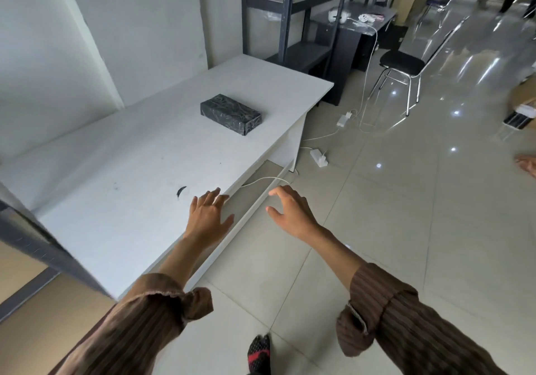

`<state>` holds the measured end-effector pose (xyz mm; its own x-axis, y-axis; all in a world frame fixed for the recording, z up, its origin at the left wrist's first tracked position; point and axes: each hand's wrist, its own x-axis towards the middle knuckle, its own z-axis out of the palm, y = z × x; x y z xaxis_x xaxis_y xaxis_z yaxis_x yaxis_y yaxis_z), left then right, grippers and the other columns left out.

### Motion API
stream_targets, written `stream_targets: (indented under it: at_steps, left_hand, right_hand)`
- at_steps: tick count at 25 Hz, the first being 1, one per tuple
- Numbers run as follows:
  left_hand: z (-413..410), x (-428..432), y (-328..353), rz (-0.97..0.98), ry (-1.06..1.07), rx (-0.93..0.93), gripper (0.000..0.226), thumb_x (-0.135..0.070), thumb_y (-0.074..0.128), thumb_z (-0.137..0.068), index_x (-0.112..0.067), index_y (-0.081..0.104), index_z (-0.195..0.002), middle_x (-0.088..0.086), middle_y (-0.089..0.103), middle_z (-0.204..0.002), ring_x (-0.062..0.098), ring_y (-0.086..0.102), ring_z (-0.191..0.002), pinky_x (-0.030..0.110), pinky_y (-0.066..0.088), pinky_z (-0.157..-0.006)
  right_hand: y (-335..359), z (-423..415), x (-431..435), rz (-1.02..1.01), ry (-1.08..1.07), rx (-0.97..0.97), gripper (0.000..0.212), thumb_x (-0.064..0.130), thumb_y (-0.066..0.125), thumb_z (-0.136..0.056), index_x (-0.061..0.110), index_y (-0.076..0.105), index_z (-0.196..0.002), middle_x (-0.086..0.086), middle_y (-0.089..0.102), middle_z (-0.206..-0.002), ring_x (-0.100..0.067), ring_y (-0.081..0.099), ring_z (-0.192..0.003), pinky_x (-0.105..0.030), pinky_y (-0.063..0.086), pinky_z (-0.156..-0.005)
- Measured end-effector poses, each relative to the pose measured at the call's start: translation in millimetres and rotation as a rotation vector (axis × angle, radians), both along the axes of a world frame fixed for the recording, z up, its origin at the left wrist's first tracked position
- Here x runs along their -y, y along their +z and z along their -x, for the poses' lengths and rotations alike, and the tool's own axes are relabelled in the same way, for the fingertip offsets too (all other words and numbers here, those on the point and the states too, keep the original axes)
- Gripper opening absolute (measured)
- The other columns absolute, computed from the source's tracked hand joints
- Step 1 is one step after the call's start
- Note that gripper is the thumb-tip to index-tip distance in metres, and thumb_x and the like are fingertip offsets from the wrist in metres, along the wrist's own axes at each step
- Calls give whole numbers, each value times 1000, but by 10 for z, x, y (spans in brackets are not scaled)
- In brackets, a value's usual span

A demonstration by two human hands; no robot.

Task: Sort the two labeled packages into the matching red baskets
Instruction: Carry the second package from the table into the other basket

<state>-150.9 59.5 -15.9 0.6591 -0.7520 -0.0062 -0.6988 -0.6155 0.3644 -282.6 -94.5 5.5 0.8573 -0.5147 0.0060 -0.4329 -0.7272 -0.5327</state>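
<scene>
- left hand (209, 218) reaches out over the near edge of the white desk (121, 189), palm down, fingers (210, 196) spread apart and holding nothing, fingertips right about at the desk's rim
- right hand (291, 211) hangs over the floor just right of the desk, palm down too, fingers loosely curled and apart, empty
- both forearms come in from the bottom of the frame in brown striped sleeves (406, 316)
- the one package (230, 114) in view, a black wrapped box, lies flat on the desk in the upper middle of the frame, well apart from both hands, bare desktop between
- small dark scuff mark (182, 191) on the desk just left of the left fingertips
- right of the desk: white power strips (319, 157) and cables on the tiled floor, a black chair (401, 63) farther up, dark shelving (290, 12) at the top
- a foot in a black and red sock (259, 356) at the bottom edge
</scene>
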Motion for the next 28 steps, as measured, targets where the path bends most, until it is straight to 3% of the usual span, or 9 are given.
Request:
stream_targets:
  at_steps: [14, 21, 25, 28]
  left_hand:
    - [-1335, 1238, -229, -39, 212, -55, 53, -33, 53, -92, -14, 38, -140, 12, 25, -156, 28, 24, -144, 47, 15, -120]
    - [-1591, 1844, -512, -124, 486, -160, 59, -36, 51, -93, -14, 30, -143, 12, 18, -159, 29, 18, -146, 47, 14, -121]
    - [-1633, 2165, -594, -159, 648, -211, 69, -44, 49, -92, -15, 20, -148, 11, 4, -161, 33, 7, -148, 54, 8, -120]
    - [-1667, 2329, -665, -204, 705, -226, 76, -52, 46, -90, -18, 13, -149, 10, -3, -161, 35, 0, -148, 57, 4, -119]
  right_hand:
    - [-140, -2053, 1705, 90, 236, -86, 35, 21, 55, -88, 7, 50, -120, -13, 52, -126, -33, 50, -115, -40, 37, -97]
    - [-317, -2913, 2408, 205, 541, -60, 34, 24, 56, -87, 5, 53, -114, -14, 52, -122, -32, 49, -115, -42, 39, -91]
    - [-342, -3379, 2691, 256, 613, -70, 54, 36, 58, -85, 5, 44, -126, -19, 44, -132, -37, 42, -123, -47, 37, -100]
    - [-415, -3736, 2751, 238, 607, -218, 82, 52, 59, -81, 9, 25, -142, -25, 21, -150, -42, 21, -139, -54, 23, -112]
